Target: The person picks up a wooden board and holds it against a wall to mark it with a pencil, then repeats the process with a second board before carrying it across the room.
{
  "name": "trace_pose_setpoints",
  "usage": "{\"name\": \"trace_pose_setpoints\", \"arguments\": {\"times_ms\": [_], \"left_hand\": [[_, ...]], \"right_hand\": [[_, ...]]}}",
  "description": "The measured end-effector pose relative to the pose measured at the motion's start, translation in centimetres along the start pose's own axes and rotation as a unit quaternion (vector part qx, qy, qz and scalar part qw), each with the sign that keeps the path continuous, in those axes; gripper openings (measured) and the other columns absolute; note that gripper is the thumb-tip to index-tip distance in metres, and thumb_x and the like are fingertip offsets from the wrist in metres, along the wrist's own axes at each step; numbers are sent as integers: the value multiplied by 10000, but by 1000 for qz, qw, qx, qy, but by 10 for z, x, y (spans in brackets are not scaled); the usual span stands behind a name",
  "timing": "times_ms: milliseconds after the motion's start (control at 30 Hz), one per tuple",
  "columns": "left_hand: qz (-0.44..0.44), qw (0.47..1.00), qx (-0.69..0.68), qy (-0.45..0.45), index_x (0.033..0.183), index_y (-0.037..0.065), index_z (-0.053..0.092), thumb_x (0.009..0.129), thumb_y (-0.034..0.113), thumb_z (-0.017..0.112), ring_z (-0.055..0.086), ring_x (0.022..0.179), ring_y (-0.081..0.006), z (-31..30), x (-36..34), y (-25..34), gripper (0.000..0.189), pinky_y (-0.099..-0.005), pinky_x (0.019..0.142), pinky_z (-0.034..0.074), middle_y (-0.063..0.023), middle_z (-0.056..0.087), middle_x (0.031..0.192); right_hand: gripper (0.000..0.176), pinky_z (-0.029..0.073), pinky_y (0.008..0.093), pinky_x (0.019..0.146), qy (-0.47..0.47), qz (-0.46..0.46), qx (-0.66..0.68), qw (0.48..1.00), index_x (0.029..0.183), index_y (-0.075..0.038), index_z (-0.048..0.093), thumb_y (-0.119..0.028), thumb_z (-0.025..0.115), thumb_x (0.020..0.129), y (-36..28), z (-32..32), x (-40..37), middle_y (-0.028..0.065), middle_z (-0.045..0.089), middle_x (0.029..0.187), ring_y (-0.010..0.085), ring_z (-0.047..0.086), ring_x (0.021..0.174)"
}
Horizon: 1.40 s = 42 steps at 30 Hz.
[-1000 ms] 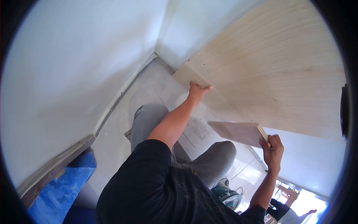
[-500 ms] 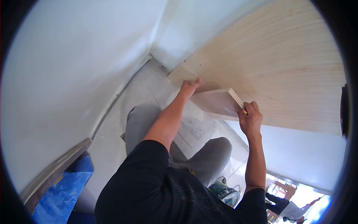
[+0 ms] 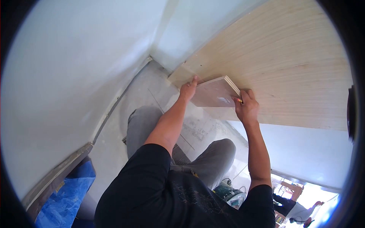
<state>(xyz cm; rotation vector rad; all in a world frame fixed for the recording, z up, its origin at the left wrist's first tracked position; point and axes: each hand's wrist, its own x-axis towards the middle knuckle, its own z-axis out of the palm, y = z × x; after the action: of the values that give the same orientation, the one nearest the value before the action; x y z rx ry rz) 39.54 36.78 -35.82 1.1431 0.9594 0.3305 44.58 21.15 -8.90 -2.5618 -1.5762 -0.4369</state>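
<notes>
Plywood board [image 3: 215, 93], the small one: tilted between both hands, right by the big plywood panel [image 3: 281, 64]. Right hand [image 3: 248, 110] closed on its layered end edge, pencil [image 3: 239, 100] tucked in the same fingers. Left hand [image 3: 187, 91] at the other end, one digit up; from here, can't tell if it grips the board or just steadies the panel's lower edge. Handling, my read: support both ends evenly so it doesn't twist, bring edges together squarely, fingertips out of the gap. Pencil could leave stray marks or loosen the hold; point best angled off the wood.
</notes>
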Motion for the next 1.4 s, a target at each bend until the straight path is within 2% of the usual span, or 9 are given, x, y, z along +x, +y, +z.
{"name": "trace_pose_setpoints", "arguments": {"times_ms": [333, 533, 733, 767, 833, 933, 1033, 1233, 1400], "left_hand": [[-19, 994, -96, -46, 1189, -147, 492, 770, 697, 566, 484, 1210, -320, -3, -11, -2, 946, -371, 1010, 365, -290, 533, 1206], [-29, 989, -1, -144, 1435, -50, 170, 694, 563, 748, 409, 1272, -309, -17, -44, 28, 1122, -390, 1003, 369, -213, 436, 1368], [21, 998, -53, -37, 1225, -126, 399, 651, 334, 848, 549, 1090, -306, 0, -58, 39, 862, -363, 893, 465, -250, 532, 1188], [22, 997, -51, -47, 1232, -100, 411, 670, 313, 839, 555, 1079, -282, 4, -52, 31, 818, -353, 895, 459, -222, 548, 1180], [25, 997, -44, -63, 1245, -47, 436, 708, 272, 819, 568, 1056, -232, 10, -31, 7, 733, -332, 899, 449, -166, 582, 1164], [35, 995, -63, -67, 1239, -50, 448, 742, 244, 796, 576, 1046, -225, 11, -34, 7, 675, -332, 899, 455, -169, 581, 1165], [18, 994, -83, -74, 1279, -65, 395, 734, 311, 800, 571, 1066, -242, 12, -42, 14, 776, -342, 907, 457, -179, 575, 1175], [-10, 999, -40, 22, 1403, -110, 133, 724, 415, 785, 524, 1159, -306, 28, -54, -1, 1078, -370, 938, 449, -246, 492, 1274], [143, 990, 10, 3, 1422, -88, 21, 678, 325, 820, 293, 1328, -381, 41, -73, -27, 1168, -374, 1082, 292, -309, 233, 1435]], "right_hand": [[333, 524, 365, 639, 100, 1, -3, 995, 1025, -88, 617, -160, 737, 722, -1, 8, -11, 52, 579, 987, 241, 625, 833], [335, 513, 344, 625, 153, -24, -47, 987, 1015, -92, 617, -130, 737, 704, 0, 18, -11, 56, 583, 969, 250, 622, 809], [228, 417, 274, 509, 229, 133, 93, 960, 962, -41, 616, -116, 731, 779, -11, 21, -43, 58, 557, 771, 166, 532, 598], [160, 336, 240, 454, 247, 241, 181, 921, 892, -54, 623, -188, 693, 842, -8, 41, -62, 15, 514, 676, 92, 434, 515], [185, 317, 239, 428, 208, 517, 515, 652, 901, -77, 618, -260, 632, 886, 9, 94, -105, -12, 522, 659, 67, 404, 484], [207, 303, 231, 446, 78, 636, 695, 325, 1036, -51, 561, -220, 497, 936, 4, 130, -117, 49, 624, 830, 92, 365, 470], [192, 297, 226, 442, 102, 605, 753, 239, 1044, -37, 548, -154, 465, 916, 31, 174, -109, 56, 633, 867, 90, 341, 445], [220, 307, 226, 439, 130, 570, 783, 212, 1023, 14, 527, -73, 481, 827, 31, 165, -92, 51, 543, 763, 79, 335, 447], [244, 312, 213, 438, 148, 545, 807, 172, 1039, 36, 509, -53, 466, 816, 38, 174, -100, 69, 545, 823, 77, 338, 453]]}}
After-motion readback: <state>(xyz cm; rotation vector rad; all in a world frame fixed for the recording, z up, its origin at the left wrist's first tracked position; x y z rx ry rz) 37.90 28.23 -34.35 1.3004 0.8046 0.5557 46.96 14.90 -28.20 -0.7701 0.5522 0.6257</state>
